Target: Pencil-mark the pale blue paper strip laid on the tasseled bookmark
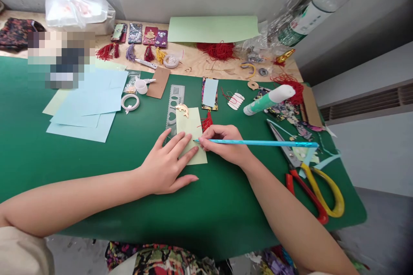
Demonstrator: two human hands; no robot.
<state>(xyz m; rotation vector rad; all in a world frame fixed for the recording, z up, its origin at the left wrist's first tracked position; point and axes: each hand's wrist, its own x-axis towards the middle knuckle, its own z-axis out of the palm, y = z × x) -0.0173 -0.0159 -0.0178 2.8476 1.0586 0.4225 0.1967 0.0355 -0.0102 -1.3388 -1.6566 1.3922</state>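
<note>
My left hand (169, 163) lies flat with fingers spread, its fingertips pressing on a pale green paper strip (193, 123). Between the fingers of my right hand (227, 144) is a light blue pencil (261, 142), its tip touching the paper near my left fingers. A gold dolphin charm (183, 109) rests at the paper's top left corner. Partly under the paper and my left hand lies a clear stencil ruler (174, 99). Just beyond my right hand is a floral bookmark with a light blue paper panel (210, 93) and a red tassel (207, 121).
Scissors (300, 167) with red and yellow handles lie open at the right, near a glue stick (269, 99) and fabric scraps. Light blue sheets (87, 103) and a tape roll (130, 102) are at the left. Finished tasselled pieces (134, 34) and a plastic bottle (309, 19) stand along the back.
</note>
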